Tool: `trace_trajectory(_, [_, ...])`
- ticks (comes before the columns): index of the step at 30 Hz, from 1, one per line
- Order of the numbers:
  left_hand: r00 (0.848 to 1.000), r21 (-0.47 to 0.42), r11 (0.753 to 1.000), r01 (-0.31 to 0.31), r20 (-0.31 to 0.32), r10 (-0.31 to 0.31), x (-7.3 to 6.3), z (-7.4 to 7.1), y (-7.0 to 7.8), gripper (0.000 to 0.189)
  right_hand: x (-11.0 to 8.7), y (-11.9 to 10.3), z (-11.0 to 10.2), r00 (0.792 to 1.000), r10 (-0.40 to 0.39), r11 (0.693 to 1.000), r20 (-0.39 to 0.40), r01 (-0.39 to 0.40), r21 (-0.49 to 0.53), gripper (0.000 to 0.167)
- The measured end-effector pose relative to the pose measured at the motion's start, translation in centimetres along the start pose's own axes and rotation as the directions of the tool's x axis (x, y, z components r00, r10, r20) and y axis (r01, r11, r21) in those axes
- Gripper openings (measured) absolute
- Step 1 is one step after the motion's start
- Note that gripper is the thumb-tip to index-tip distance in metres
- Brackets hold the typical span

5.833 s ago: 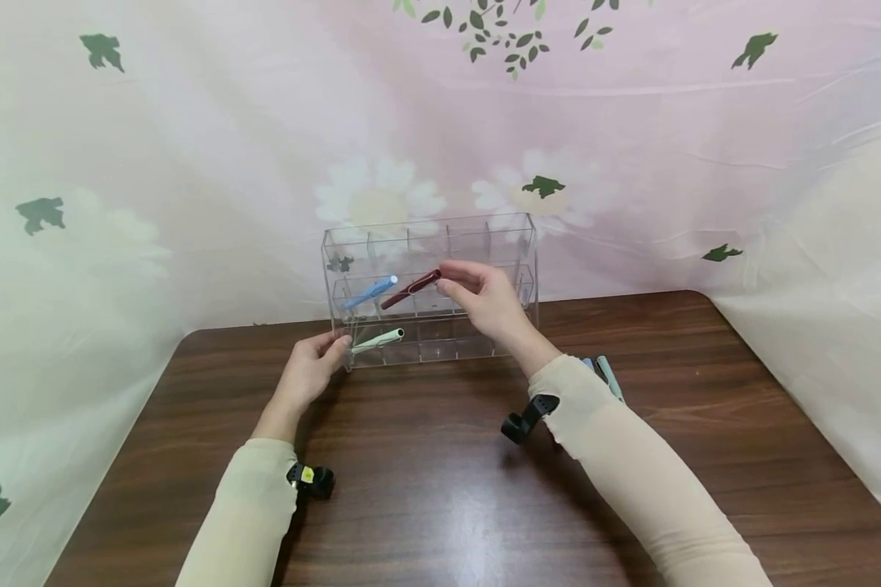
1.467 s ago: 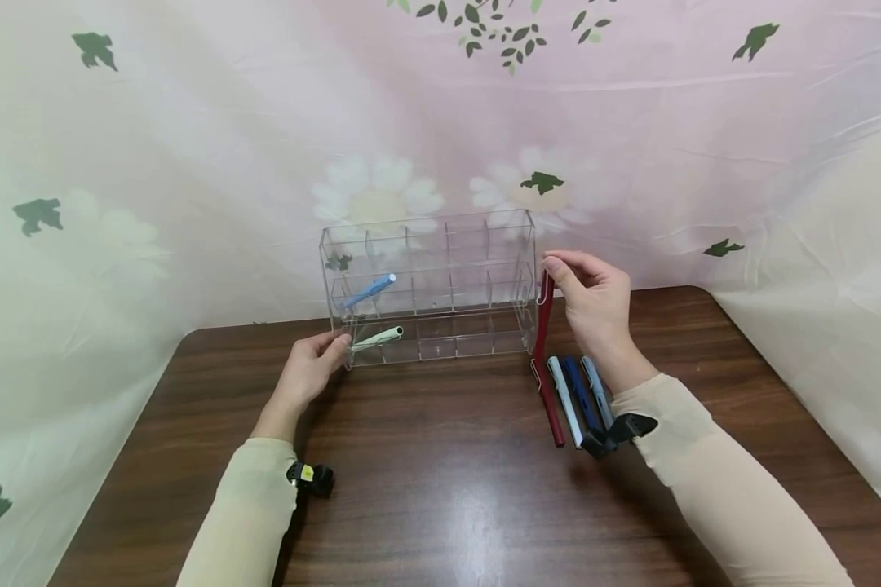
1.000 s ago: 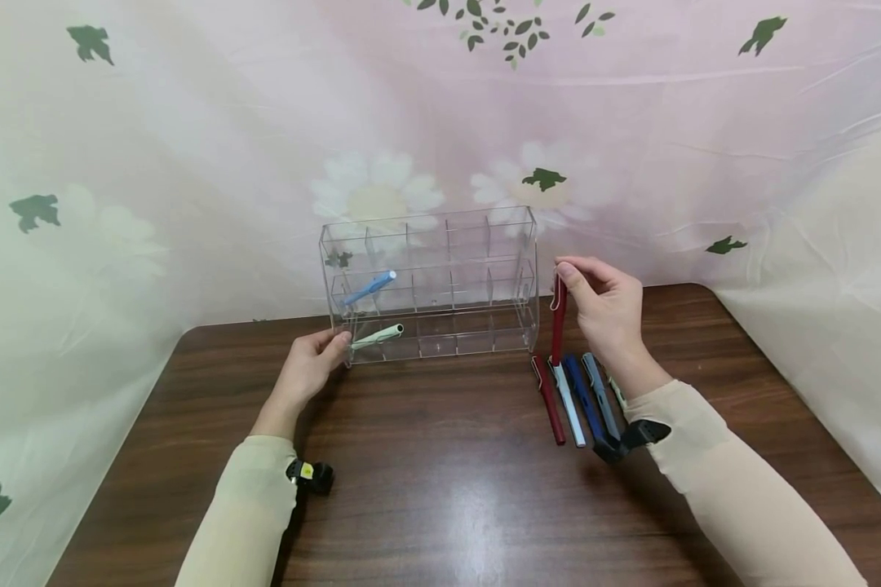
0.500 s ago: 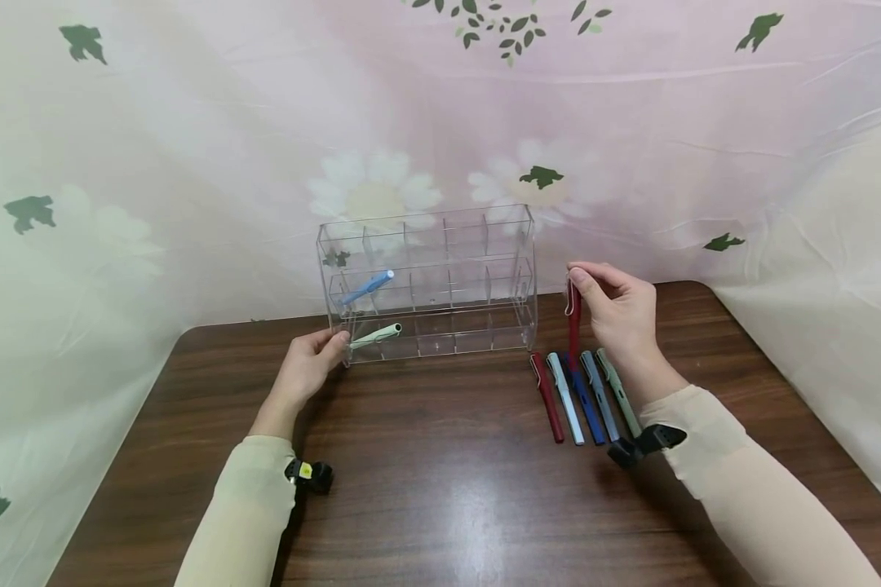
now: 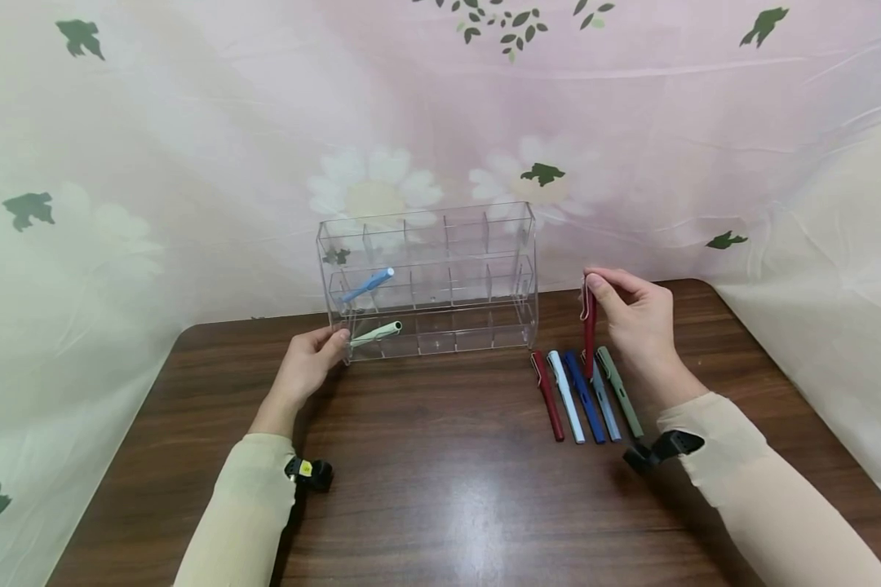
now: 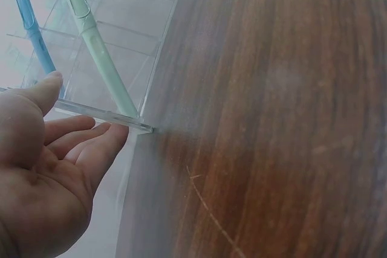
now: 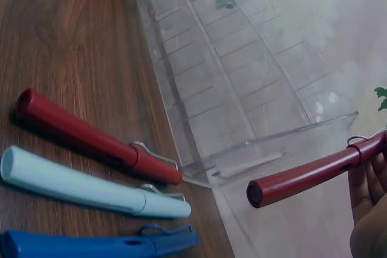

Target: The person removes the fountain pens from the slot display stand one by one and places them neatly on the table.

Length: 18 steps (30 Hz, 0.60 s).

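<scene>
A clear plastic pen organizer (image 5: 433, 344) with tiered compartments stands at the back of the table. My left hand (image 5: 310, 368) pinches its left side panel, thumb on one face and fingers on the other. A pale green pen (image 5: 377, 334) leans in the lowest tier at the left, and a light blue pen (image 5: 368, 284) leans in the tier above. Right of the organizer, my right hand (image 5: 640, 322) pinches a dark red pen (image 5: 590, 326) by its clip end. That pen hangs upright and overlaps a grey-blue pen (image 5: 606, 409) lying on the table.
In the same row lie another dark red pen (image 5: 547, 399), a pale blue pen (image 5: 567, 399), a dark blue pen (image 5: 586, 399) and a grey-green pen (image 5: 620, 393). The brown wooden table (image 5: 411, 489) meets a flowered cloth backdrop (image 5: 440, 106) behind the organizer.
The right hand has carried the dark red pen out from the organizer's middle tier, then rightward above the row of pens. The left hand has kept its grip on the side panel.
</scene>
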<state>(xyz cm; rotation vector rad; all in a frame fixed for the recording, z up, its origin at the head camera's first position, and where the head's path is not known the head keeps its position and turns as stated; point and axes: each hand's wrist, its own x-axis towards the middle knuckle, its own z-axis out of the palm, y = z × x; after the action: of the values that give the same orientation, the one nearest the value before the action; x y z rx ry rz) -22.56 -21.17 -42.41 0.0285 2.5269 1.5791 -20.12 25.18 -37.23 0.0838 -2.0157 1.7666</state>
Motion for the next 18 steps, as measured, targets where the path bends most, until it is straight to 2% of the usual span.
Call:
trace_trajectory(4, [1.000, 0.018, 1.000, -0.005, -0.004, 0.005, -0.2, 0.0, 0.1, 0.061, -0.1, 0.1, -0.7, 0.999, 0.035, 0.997, 0.026, -0.033, -0.070, 0.029])
trace_trajectory(11, [1.000, 0.013, 1.000, -0.012, -0.010, 0.012, -0.1, 0.1, 0.0, 0.059, -0.1, 0.4, -2.0, 0.994, 0.108, 0.991, 0.033, -0.105, -0.077, 0.035])
trace_trajectory(18, [1.000, 0.023, 1.000, -0.007, -0.012, 0.007, -0.1, -0.1, 0.1, 0.058, -0.4, 0.8, -3.6, 0.985, 0.173, 0.949, 0.009, -0.165, -0.269, 0.043])
